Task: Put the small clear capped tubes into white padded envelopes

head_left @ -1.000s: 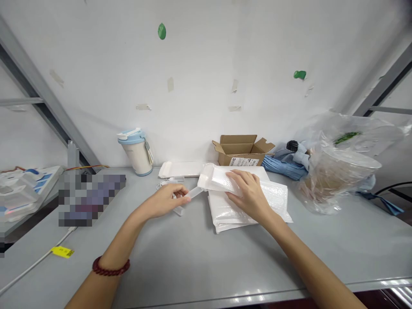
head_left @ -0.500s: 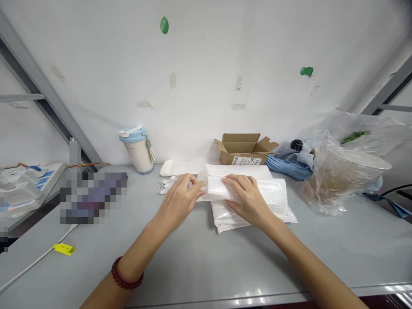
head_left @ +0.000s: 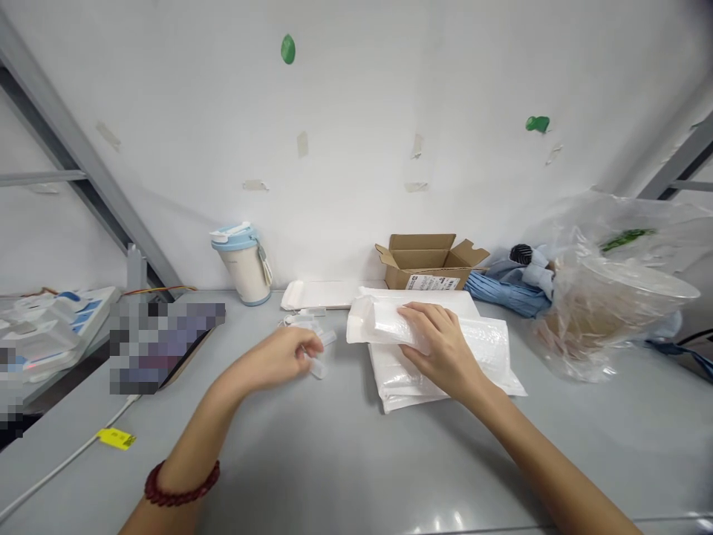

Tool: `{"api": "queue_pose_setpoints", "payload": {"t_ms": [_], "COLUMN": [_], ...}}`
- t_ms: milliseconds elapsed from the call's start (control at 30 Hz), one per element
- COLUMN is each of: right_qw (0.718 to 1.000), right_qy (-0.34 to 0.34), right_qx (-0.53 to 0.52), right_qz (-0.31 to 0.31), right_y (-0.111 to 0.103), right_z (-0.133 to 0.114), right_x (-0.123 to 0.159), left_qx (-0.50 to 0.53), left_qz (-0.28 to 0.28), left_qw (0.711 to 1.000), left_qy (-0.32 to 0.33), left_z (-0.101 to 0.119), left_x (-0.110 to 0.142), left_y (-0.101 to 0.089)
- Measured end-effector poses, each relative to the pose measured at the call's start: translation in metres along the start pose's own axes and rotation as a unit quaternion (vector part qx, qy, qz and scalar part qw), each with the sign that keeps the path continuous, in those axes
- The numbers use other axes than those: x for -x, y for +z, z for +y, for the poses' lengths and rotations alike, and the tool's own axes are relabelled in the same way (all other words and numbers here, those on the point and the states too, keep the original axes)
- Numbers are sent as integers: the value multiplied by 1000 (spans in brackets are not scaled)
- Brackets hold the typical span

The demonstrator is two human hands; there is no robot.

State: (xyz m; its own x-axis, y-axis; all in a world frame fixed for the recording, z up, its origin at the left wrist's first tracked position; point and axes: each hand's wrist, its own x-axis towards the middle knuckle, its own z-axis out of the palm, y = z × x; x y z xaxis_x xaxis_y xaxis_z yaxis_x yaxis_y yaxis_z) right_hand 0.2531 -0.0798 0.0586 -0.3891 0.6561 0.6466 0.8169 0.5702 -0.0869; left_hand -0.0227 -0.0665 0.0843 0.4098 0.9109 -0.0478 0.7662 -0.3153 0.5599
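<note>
My right hand [head_left: 440, 343] is closed on the top white bubble mailer [head_left: 376, 327], thumb under and fingers over it, holding its open end up off a stack of white mailers [head_left: 445, 371]. My left hand [head_left: 281, 357] is curled round a small clear plastic piece [head_left: 317, 368] on the grey table [head_left: 312, 461]. More small clear pieces [head_left: 304, 323] lie just beyond that hand. A red bead bracelet [head_left: 181, 487] is on my left wrist.
A blue-lidded cup [head_left: 243, 264] stands at the wall, beside flat white mailers [head_left: 323, 295] and an open cardboard box [head_left: 428, 264]. A folded blue umbrella [head_left: 501, 286] and a big clear plastic bag [head_left: 613, 297] fill the right. A white cable with yellow tag [head_left: 114, 438] lies left.
My left hand went to the mailer's open end, then drew back to the left onto the table by the small clear pieces. My right hand kept hold of the mailer.
</note>
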Motion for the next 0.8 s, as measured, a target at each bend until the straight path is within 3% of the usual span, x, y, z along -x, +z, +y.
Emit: {"api": "queue_pose_setpoints", "payload": {"t_ms": [100,200,300,400,467,567,633,700,800], "right_qw": [1000,1000,1000,1000,1000,1000,1000,1000,1000], "right_qy": [4,2,6,15,21,27,27,25,24], "right_qx": [7,9,6,4,2,-1,-1,0,0], "right_qz": [-3,-5,-6,-1,4,6,2,2,3], "right_y": [1,3,3,3,3,3,3,3,3], "right_z": [1,2,3,3,3,3,3,1,-1], "right_x": [0,1,1,1,1,0,0,0,0], "left_qx": [-86,-101,-65,54,192,383,451,472,477], "left_qz": [-37,-46,2,67,114,209,258,280,273], "left_qw": [996,994,998,996,975,900,854,835,835], "left_qy": [14,23,24,4,-15,-10,7,17,21], "left_z": [-7,-1,9,15,17,18,19,23,31], "left_x": [2,1,0,-1,-1,-4,-8,-12,-18], "left_y": [16,29,22,6,-2,-3,3,14,31]}}
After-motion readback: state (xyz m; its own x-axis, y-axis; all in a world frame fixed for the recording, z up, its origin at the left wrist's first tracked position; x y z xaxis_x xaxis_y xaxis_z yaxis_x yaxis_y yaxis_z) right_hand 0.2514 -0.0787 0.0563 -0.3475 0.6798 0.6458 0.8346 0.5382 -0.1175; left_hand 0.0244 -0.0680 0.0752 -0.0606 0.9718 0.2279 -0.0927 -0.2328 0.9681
